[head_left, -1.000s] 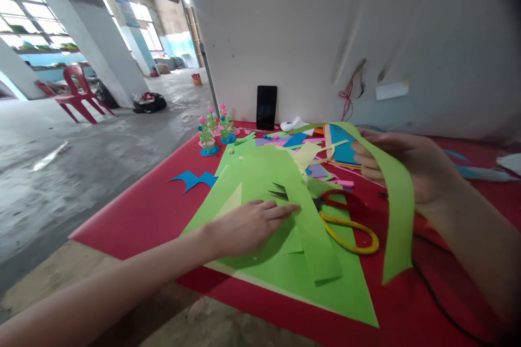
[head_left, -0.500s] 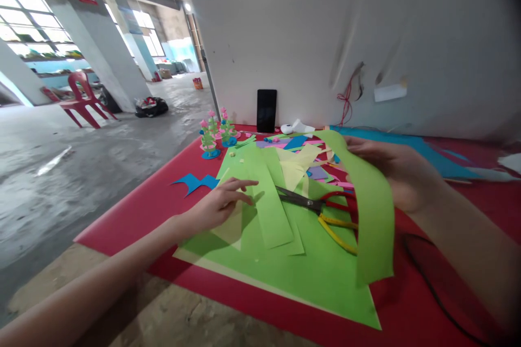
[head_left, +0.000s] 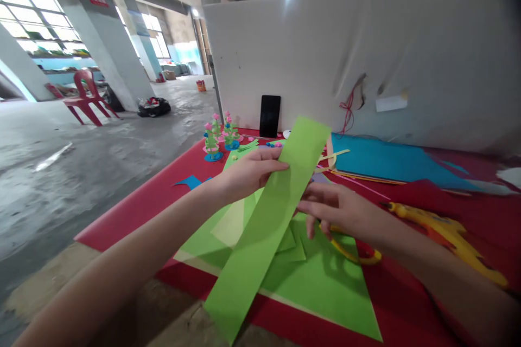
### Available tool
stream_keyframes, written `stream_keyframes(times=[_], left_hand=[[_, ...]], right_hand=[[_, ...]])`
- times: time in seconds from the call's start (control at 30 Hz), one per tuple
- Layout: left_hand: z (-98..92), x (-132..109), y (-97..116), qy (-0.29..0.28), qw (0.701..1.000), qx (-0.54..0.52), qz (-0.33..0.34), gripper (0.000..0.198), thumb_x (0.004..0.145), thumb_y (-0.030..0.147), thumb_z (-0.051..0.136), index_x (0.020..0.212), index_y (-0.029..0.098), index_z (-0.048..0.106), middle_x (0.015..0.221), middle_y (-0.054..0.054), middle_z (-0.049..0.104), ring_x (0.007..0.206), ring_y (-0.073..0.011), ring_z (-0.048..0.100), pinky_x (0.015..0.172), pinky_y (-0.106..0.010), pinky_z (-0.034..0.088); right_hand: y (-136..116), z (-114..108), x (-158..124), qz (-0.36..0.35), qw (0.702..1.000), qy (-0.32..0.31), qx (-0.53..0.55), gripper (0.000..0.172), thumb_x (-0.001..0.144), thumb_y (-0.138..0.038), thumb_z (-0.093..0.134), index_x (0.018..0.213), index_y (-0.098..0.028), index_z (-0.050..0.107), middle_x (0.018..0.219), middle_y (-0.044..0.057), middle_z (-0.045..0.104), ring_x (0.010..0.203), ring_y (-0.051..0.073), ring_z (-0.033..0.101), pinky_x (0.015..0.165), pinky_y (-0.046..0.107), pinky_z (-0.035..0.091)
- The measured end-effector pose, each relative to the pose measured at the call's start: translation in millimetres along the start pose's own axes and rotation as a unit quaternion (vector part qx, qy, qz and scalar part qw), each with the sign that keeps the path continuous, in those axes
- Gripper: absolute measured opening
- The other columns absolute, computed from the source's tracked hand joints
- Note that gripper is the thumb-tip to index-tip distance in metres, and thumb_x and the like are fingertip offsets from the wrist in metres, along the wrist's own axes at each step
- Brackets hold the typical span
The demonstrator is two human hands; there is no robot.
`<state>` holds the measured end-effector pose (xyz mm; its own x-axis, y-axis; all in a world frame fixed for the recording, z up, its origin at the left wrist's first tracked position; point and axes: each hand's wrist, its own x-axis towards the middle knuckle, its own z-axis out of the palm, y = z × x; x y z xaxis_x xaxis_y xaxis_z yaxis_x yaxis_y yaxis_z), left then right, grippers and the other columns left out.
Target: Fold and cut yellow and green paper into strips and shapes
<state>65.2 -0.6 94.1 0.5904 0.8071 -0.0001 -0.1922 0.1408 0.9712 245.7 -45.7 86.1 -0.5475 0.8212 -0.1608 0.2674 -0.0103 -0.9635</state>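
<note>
A long green paper strip (head_left: 268,227) slants across the middle, raised over a stack of green sheets (head_left: 325,276). My left hand (head_left: 254,171) grips its left edge, thumb and fingers closed on the paper. At the strip's right edge is my right hand (head_left: 331,203), its fingertips partly behind the paper and its lower fingers curled; whether it pinches the strip is hard to tell. Scissors with yellow and red handles (head_left: 345,249) lie just below my right hand, their blades hidden. A pale yellow paper piece (head_left: 232,222) rests on the sheets to the left.
A yellow glue gun (head_left: 443,227) lies at the right, near blue sheets (head_left: 378,157). Small paper trees (head_left: 212,143) and a black phone (head_left: 269,115) stand at the back of the red table (head_left: 142,200). Blue scraps (head_left: 191,181) lie left.
The green strip has swung from the right to the middle and now lies straighter. My left hand has moved up and right to take hold of it; my right hand has come left and down.
</note>
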Motion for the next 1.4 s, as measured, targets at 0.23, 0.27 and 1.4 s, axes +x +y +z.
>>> stream_keyframes(times=[0.23,0.27,1.4], left_hand=[[7.7,-17.7,21.8,0.01,0.948,0.315,-0.035,0.026,0.081,0.025,0.046,0.104,0.02,0.058,0.089,-0.003,0.065,0.075,-0.0164,0.062,0.064,-0.026,0.047],[11.0,-20.8,25.1,0.003,0.925,0.379,-0.03,0.026,0.083,0.026,0.044,0.104,0.02,0.059,0.089,-0.003,0.065,0.075,-0.0161,0.061,0.063,-0.026,0.046],[31.6,-22.1,25.3,-0.02,0.951,0.288,0.113,0.017,0.073,0.022,0.062,0.087,0.012,0.062,0.078,-0.003,0.068,0.075,-0.015,0.066,0.071,-0.025,0.054]], right_hand=[[-3.8,-27.4,-2.7,-0.115,0.962,0.246,0.0,0.029,0.072,-0.042,0.06,0.095,-0.024,0.056,0.064,-0.004,0.057,0.048,0.007,0.047,0.041,0.018,0.038],[-3.2,-27.5,-3.7,-0.137,0.955,0.262,-0.016,0.029,0.071,-0.04,0.062,0.095,-0.025,0.057,0.063,-0.004,0.057,0.048,0.007,0.047,0.043,0.019,0.04],[-10.9,9.0,-21.1,-0.303,0.863,0.347,-0.206,0.005,0.074,-0.021,0.059,0.078,-0.021,0.056,0.086,0.0,0.055,0.063,0.008,0.052,0.048,0.02,0.044]])
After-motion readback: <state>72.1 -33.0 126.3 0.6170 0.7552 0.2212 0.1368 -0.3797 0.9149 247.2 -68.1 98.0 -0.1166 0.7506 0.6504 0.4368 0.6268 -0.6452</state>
